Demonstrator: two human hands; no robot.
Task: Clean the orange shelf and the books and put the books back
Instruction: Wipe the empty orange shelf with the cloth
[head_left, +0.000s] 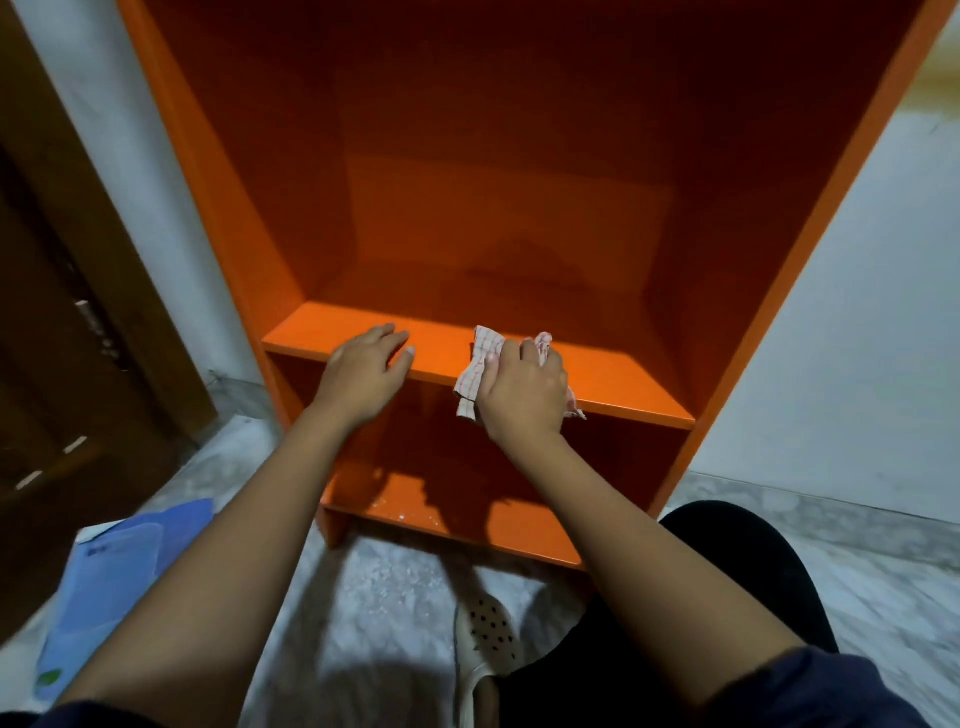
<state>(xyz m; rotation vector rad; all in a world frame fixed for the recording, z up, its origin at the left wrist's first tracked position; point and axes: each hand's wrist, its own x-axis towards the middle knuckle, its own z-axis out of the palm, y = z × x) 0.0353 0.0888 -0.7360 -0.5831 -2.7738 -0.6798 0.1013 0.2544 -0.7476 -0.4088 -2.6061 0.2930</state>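
From the head camera, looking down into the orange shelf (623, 382): every compartment in view stands bare, with no books inside. The action is on the middle board. The right hand (524, 389) has its fingers curled over a checked cloth (467, 392) and bunches it against the front part of that board. One corner of the cloth pokes out past the fingertips and another hangs over the front edge, so the hand is holding the cloth and pressing it down in the same grip. That looks like a wiping stroke along the board.

The left hand (363, 371) holds nothing. Its fingers are straight and spread, and the palm lies flat on the front edge of the same board, just beside the working hand. My read is that it is there to brace, steadying the unit and the crouched person while the cloth hand pushes.

Lower down, the bottom board (524, 527) carries pale specks near its left front, so that level probably needs the cloth yet. On the floor (363, 597), well apart from the shelf at lower left, lies a blue book (114, 587), though it may be a folder. It is blurred and I can't say which. It is parked out of the way so the boards are free to wipe. A spotted slipper (488, 639) shows between the forearms.

The task is early: cleaning is under way and nothing has been put back.
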